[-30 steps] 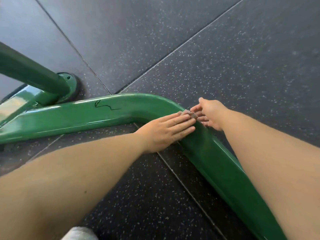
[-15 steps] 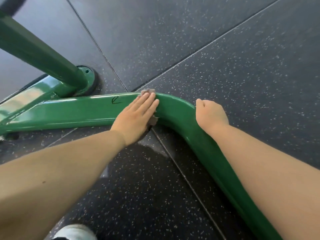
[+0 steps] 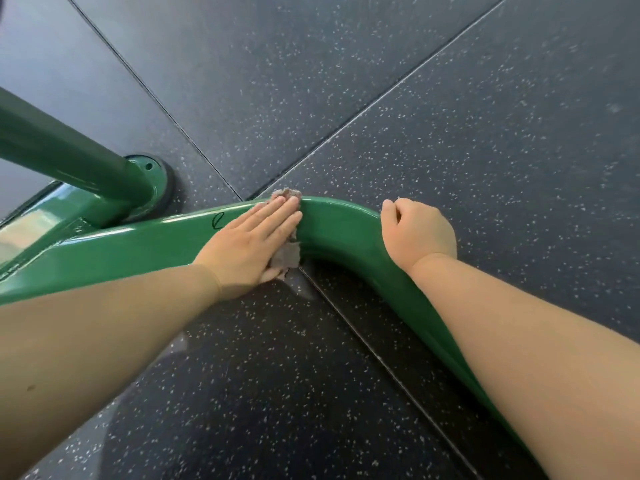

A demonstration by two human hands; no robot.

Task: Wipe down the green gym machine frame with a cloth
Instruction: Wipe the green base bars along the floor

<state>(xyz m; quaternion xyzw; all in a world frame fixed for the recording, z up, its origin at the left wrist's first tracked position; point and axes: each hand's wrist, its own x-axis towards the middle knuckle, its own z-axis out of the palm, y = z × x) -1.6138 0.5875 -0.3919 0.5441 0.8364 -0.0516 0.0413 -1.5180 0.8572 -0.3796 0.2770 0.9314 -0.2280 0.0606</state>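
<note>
Left hand (image 3: 251,245): fingers straight and flat, pressing the cloth (image 3: 285,255) onto the green frame tube (image 3: 332,223); cloth shows past the fingertips and beside the thumb; keep your palm flat and wipe along the tube; right hand (image 3: 417,233): fingers curled over the bend, steadying; tube's long axis runs left from your fingers, then bends toward you.

Most of the cloth (image 3: 285,256) was hidden under the left hand (image 3: 249,242). The green frame (image 3: 339,226) ran off the left edge, and the right arm covered its lower end.
</note>
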